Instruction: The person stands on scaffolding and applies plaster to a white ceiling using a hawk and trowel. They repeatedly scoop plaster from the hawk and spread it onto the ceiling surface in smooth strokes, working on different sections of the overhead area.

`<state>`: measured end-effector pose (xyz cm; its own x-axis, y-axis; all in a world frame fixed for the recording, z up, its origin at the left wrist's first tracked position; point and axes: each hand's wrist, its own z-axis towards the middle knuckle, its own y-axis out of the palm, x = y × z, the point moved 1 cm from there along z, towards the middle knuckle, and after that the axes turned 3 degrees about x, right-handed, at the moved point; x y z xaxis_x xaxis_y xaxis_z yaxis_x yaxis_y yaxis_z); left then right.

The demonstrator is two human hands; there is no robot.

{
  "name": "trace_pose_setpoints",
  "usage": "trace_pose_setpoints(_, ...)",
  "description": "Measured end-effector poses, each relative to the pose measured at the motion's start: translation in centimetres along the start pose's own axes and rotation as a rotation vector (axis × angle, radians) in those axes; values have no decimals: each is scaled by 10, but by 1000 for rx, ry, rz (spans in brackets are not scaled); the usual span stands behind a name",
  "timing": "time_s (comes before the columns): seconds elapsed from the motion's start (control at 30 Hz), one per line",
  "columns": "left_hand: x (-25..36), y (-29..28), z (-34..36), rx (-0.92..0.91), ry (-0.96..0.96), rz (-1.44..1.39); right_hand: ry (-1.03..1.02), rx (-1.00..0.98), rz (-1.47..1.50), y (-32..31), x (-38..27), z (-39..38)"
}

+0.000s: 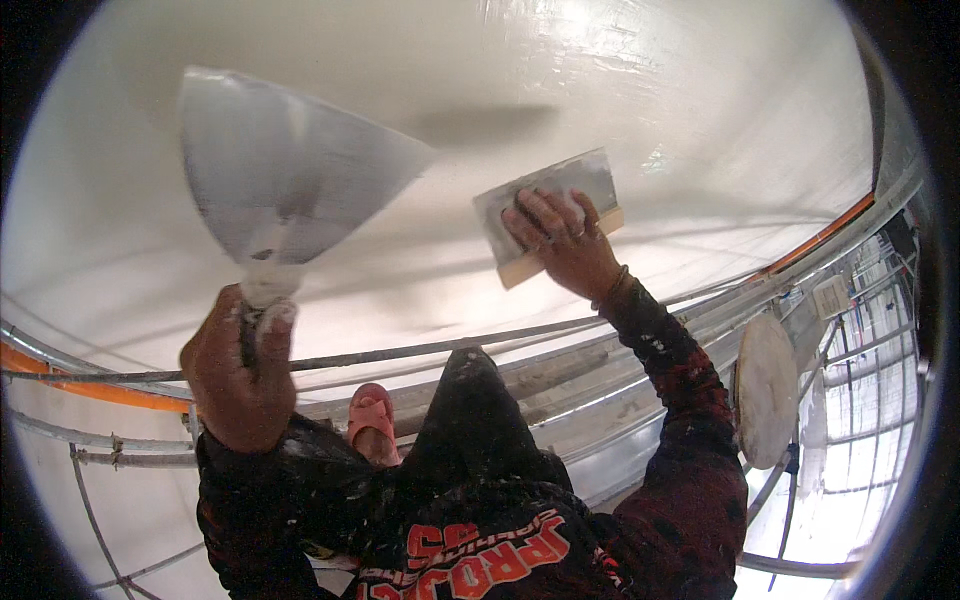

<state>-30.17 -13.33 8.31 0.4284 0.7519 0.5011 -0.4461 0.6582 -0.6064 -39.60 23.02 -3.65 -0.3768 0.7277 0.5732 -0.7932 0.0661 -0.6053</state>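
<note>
My left hand is closed round the handle of a wide putty knife, its broad metal blade raised up and fanning out in front of the pale wall. Whitish smears mark the blade near the handle and my thumb. Farther right, my right hand grips a flat rectangular skimming blade with a light wooden back edge, fingers spread over its metal face. The blade lies at or very near the smooth, wet-looking wall surface; whether it touches, I cannot tell.
A thin metal rail crosses between me and the wall. Scaffold planks lie under me, near my foot in a pink sandal. At right stand a round pale disc-shaped object and scaffold tubes. An orange strip runs along the left.
</note>
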Motion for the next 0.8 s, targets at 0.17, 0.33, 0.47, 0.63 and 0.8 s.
trace_pose_setpoints(0.17,-22,0,-1,-13,-63,58,151,4,-138,20,46,6)
trace_pose_setpoints(0.33,-42,-1,-7,-52,-151,153,164,146,-179,13,74,66)
trace_pose_setpoints(0.47,-49,-5,-6,-44,-130,182,148,158,-285,53,76,68)
trace_pose_setpoints(0.63,-89,-29,-33,-60,-269,305,106,253,-244,141,31,4)
trace_pose_setpoints(0.8,-102,-47,-52,-106,-450,325,76,27,-99,208,-38,-103)
